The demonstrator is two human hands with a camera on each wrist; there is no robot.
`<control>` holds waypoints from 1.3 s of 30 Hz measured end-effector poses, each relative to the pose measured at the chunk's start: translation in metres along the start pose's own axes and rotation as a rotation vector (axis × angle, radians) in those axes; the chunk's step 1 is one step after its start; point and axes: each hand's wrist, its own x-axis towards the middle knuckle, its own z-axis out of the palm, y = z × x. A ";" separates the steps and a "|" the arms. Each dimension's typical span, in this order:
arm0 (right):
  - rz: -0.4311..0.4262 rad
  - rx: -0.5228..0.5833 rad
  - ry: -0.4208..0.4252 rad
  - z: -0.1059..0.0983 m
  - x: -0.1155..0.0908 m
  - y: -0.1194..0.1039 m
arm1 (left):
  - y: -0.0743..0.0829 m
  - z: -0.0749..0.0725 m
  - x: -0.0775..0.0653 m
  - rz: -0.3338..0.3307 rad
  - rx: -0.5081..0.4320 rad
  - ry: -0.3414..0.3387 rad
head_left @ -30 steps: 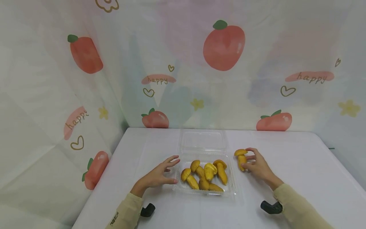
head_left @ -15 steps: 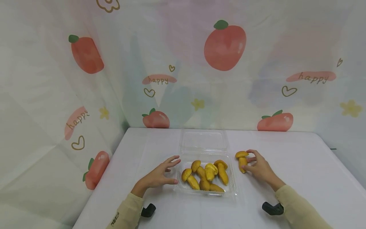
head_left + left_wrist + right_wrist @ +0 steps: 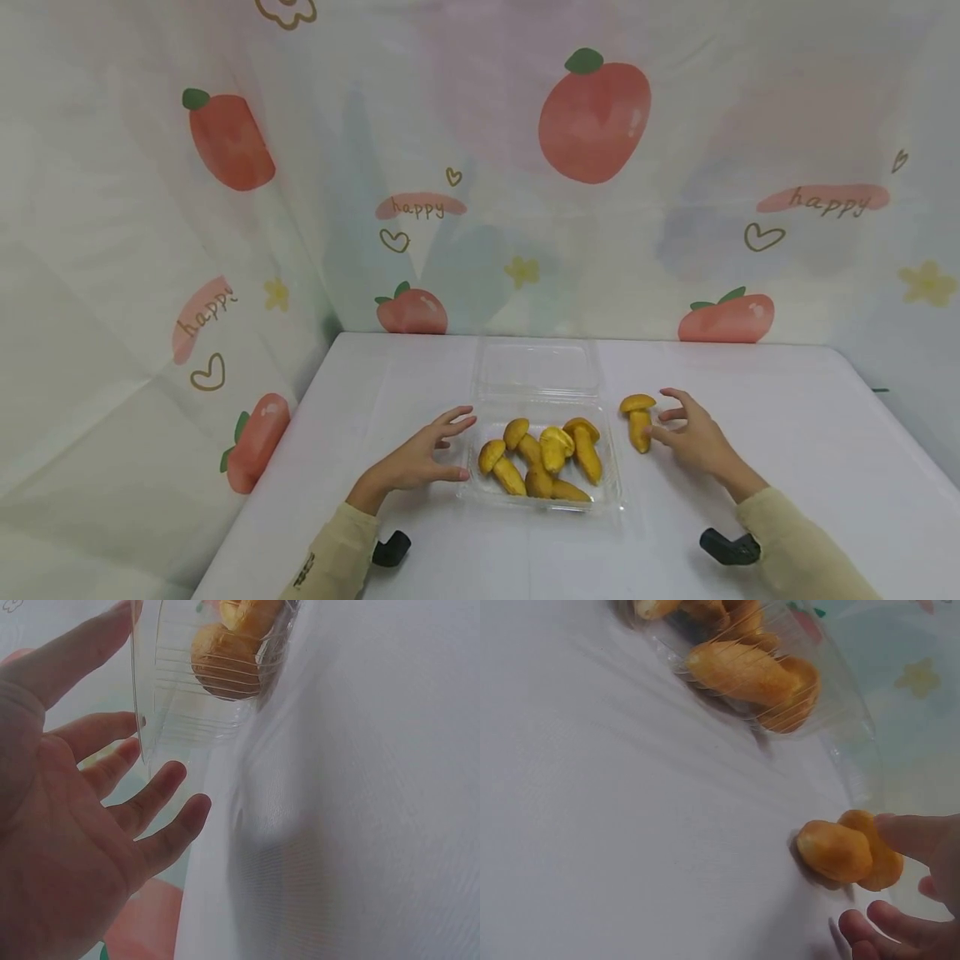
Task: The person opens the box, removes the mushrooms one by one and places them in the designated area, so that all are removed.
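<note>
A clear plastic clamshell box (image 3: 613, 467) lies with its lid (image 3: 536, 367) folded back, several yellow-brown mushrooms (image 3: 555, 450) inside. At the box's left side my left hand (image 3: 420, 454) is spread, thumb and fingertips right by the rim; the left wrist view shows its fingers (image 3: 161, 791) relaxed and holding nothing. A single mushroom (image 3: 639, 423) lies on the table to the right of the box, cap toward the back. Beside it my right hand (image 3: 697, 437) has its fingers apart. In the right wrist view the thumb tip (image 3: 889, 823) overlaps this mushroom's cap (image 3: 885, 862).
A white-covered table (image 3: 420, 375) carries everything. Behind and at the left hangs a backdrop cloth (image 3: 480, 275) printed with red fruit and "happy" lettering. Dark angled pieces (image 3: 729, 547) show by both forearms.
My right hand has loosened its fingers from the single mushroom and shifted slightly right, leaving the mushroom on the table. The left hand stays by the box.
</note>
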 end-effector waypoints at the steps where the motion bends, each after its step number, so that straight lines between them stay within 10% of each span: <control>1: -0.005 0.003 0.004 -0.002 -0.001 0.000 | 0.000 0.000 0.000 -0.005 0.000 0.001; 15: -0.129 -0.003 0.116 -0.013 -0.015 -0.021 | 0.004 0.001 0.000 -0.009 0.024 -0.003; 39: -0.369 0.041 0.050 0.019 -0.042 -0.073 | 0.006 0.000 -0.002 -0.016 0.012 0.001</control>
